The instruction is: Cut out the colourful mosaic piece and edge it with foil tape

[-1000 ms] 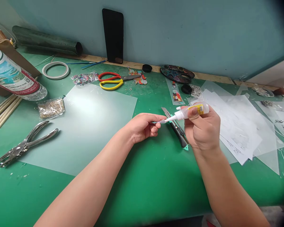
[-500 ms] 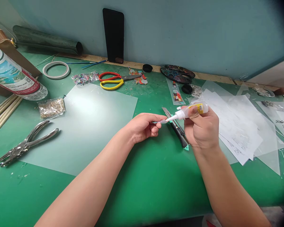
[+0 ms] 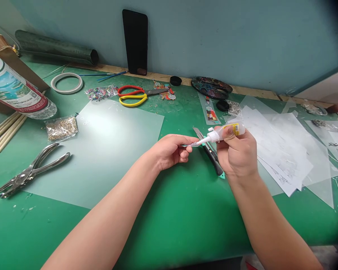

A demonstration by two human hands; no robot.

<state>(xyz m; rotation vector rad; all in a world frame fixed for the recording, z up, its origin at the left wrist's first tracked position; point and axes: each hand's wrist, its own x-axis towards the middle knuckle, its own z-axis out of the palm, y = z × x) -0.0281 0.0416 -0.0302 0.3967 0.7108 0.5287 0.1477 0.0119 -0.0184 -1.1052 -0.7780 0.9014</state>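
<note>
Between its thumb and fingers, my left hand (image 3: 173, 150) pinches a small thin flat piece (image 3: 192, 144), mostly hidden by the fingers. My right hand (image 3: 238, 152) is wrapped round a white glue bottle (image 3: 233, 130) with a yellow label, tilted so its narrow nozzle points left and down. The nozzle tip is at the flat piece; I cannot tell whether it touches. Under and behind the nozzle, a black and teal utility knife (image 3: 213, 156) lies on the green table (image 3: 169, 210), its blade out.
Left of my hands lie a translucent sheet (image 3: 112, 150), a metal hole punch (image 3: 25, 174) and a bag of gold rings (image 3: 62, 128). Scissors (image 3: 133, 95) and a leaning phone (image 3: 135, 43) are at the back. Papers (image 3: 278, 146) spread on the right; a water bottle (image 3: 19, 90) stands left.
My right hand and the glue bottle have shifted slightly left, bringing the nozzle a little further over the flat piece. My left hand stays in place.
</note>
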